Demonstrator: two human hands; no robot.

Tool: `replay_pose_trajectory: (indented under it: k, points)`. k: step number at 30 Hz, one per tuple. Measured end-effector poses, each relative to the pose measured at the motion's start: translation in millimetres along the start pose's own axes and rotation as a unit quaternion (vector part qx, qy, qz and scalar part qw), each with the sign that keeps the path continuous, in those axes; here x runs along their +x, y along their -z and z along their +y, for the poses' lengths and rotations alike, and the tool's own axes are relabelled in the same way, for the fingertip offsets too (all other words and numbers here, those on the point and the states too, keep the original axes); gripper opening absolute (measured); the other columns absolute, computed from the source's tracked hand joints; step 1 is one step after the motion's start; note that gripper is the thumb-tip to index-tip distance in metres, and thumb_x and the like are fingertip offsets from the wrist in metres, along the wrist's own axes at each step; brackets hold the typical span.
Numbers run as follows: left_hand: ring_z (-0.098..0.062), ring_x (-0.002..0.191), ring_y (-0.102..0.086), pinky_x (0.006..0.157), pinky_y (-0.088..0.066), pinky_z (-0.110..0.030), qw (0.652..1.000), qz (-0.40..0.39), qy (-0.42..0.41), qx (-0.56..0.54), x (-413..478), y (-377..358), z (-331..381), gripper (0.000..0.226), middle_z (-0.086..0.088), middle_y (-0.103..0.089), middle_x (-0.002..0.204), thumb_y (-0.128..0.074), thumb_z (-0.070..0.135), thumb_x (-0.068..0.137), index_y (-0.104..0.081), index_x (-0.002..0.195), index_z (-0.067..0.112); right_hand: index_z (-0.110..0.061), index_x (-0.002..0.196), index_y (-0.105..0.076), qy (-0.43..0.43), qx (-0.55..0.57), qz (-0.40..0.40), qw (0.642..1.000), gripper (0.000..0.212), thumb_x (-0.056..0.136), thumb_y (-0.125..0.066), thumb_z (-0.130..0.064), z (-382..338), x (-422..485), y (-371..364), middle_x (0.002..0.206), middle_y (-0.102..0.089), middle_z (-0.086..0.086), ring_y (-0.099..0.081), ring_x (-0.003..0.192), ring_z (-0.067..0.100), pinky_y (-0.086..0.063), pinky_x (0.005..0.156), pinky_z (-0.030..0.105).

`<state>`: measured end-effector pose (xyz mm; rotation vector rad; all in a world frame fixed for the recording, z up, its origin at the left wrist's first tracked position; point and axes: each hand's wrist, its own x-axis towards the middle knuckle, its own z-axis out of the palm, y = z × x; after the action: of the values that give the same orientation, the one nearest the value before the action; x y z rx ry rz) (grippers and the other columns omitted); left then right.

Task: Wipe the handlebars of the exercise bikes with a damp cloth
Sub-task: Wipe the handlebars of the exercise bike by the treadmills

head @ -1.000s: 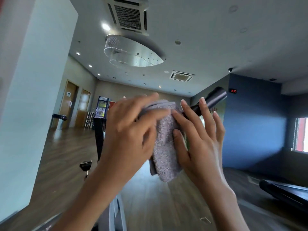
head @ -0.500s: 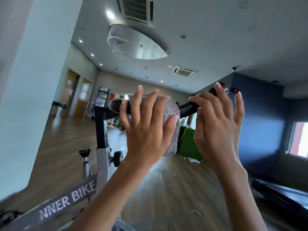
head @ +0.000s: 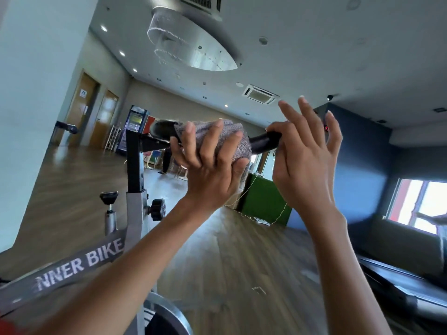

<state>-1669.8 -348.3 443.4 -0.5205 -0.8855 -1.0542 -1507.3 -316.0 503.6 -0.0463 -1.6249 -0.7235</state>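
Our left hand is clenched around the cloth, pressing it onto the bar. Our right hand is spread, fingers loose, with only the forefinger hooked over the bar just right of the cloth. The bar runs left to right; bare grip lies rightward, so we judge the left hand slides that way.

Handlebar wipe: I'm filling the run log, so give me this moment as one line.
step: wiping | left hand: grips grey cloth around handlebar | right hand: open, thumb on bar | bike: one in view
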Motion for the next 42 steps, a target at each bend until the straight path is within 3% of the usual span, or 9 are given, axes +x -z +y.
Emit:
replay_pose_trajectory:
  k: [5,14,18,23,27,30,35,39,42]
  points:
    - [-0.016,0.15,0.008,0.117,0.007,-0.049,1.0,-0.006,-0.028,0.014,2,9,-13,0.039,-0.003,-0.034,0.141,-0.025,0.046,0.103,-0.043,0.131,0.026,-0.019,0.108,-0.064,-0.014,0.003,-0.006,1.0,0.027,0.099,-0.039,-0.022,-4,-6,-8,0.127,-0.062,-0.004,-0.036,0.141,0.015,-0.015,0.118,0.046]
    - [-0.017,0.149,0.012,0.118,0.001,-0.05,0.996,0.022,0.074,-0.049,1,-2,19,0.036,-0.006,-0.033,0.139,-0.029,0.04,0.102,-0.044,0.127,0.018,-0.016,0.104,-0.067,-0.064,-0.015,0.042,0.997,0.037,0.095,-0.038,-0.037,-3,7,-24,0.13,-0.06,0.003,-0.039,0.138,0.022,-0.018,0.117,0.048]
    - [-0.015,0.149,0.01,0.117,-0.001,-0.05,0.995,0.044,0.078,-0.042,0,-6,15,0.034,-0.004,-0.03,0.14,-0.032,0.042,0.101,-0.046,0.123,0.02,-0.013,0.088,-0.064,-0.067,-0.021,0.042,0.997,0.036,0.099,-0.036,-0.033,-2,9,-23,0.107,-0.064,0.001,-0.045,0.132,0.022,-0.02,0.116,0.045]
    - [-0.016,0.149,0.009,0.119,-0.003,-0.049,0.957,0.132,0.225,-0.13,13,-24,55,0.033,-0.004,-0.029,0.143,-0.033,0.035,0.101,-0.05,0.116,0.011,-0.012,0.083,-0.061,-0.059,-0.02,0.01,0.998,0.04,0.101,-0.028,-0.026,4,16,-18,0.092,-0.059,0.001,-0.051,0.108,0.023,-0.022,0.113,0.044]
    - [-0.018,0.149,0.004,0.118,-0.005,-0.05,0.972,0.129,0.156,-0.117,0,-22,17,0.038,0.011,-0.015,0.158,-0.032,0.042,0.1,-0.048,0.12,0.015,-0.014,0.086,-0.062,-0.028,-0.026,-0.011,0.999,0.038,0.102,-0.029,-0.026,10,12,-16,0.093,-0.059,-0.002,-0.047,0.107,0.02,-0.019,0.113,0.04]
    - [-0.03,0.14,-0.019,0.114,-0.014,-0.059,0.96,0.144,0.205,-0.123,11,-11,-15,0.043,-0.011,-0.034,0.143,-0.027,0.047,0.1,-0.044,0.122,0.014,-0.012,0.086,-0.06,-0.055,-0.009,0.006,0.998,0.037,0.101,-0.029,-0.025,4,12,-16,0.092,-0.057,-0.001,-0.046,0.108,0.019,-0.018,0.115,0.042]
    - [-0.037,0.125,-0.033,0.111,-0.026,-0.052,0.967,0.165,0.135,-0.14,15,-14,-35,0.043,-0.012,-0.041,0.128,-0.03,0.047,0.098,-0.048,0.115,0.012,-0.016,0.076,-0.053,-0.024,-0.071,-0.012,0.997,0.036,0.101,-0.029,-0.025,-34,12,-24,0.08,-0.056,-0.002,-0.052,0.095,0.024,-0.017,0.116,0.048]
    - [-0.042,0.117,-0.038,0.108,-0.032,-0.048,0.959,0.186,0.128,-0.174,18,-15,-41,0.043,-0.012,-0.042,0.123,-0.032,0.049,0.097,-0.049,0.111,0.012,-0.025,0.077,-0.037,0.034,-0.021,0.013,0.999,0.025,0.101,-0.029,-0.023,-52,8,-34,0.074,-0.037,-0.009,-0.045,0.072,0.025,-0.033,0.086,0.036]
    - [-0.045,0.112,-0.044,0.099,-0.037,-0.061,0.945,0.182,0.139,-0.232,15,-15,-54,0.045,-0.013,-0.042,0.123,-0.032,0.05,0.097,-0.048,0.114,0.011,-0.016,0.076,-0.05,0.015,-0.019,0.011,1.0,0.034,0.101,-0.028,-0.023,-51,6,-33,0.073,-0.047,-0.006,-0.045,0.073,0.024,-0.028,0.082,0.031]
